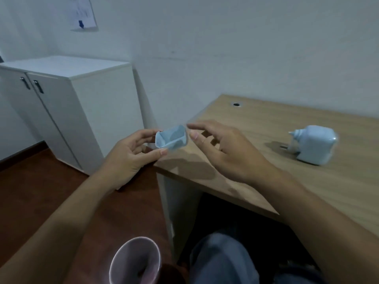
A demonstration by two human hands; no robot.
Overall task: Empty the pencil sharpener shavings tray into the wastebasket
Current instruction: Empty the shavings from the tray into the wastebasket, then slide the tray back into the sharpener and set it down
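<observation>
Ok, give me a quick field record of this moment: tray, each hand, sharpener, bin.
tray: pale blue shavings tray, out of the sharpener, held in the air by the desk corner
left hand: left hand grips the tray's left end
right hand: right hand open, fingertips near the tray's right end, contact unclear
sharpener: blue sharpener body on the wooden desk
bin: pink wastebasket on the floor, below the left forearm
tray contents: cannot tell

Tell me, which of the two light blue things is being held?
The small open tray, gripped by the left hand over the desk's corner. The bigger blue sharpener body sits untouched on the desk.
</observation>
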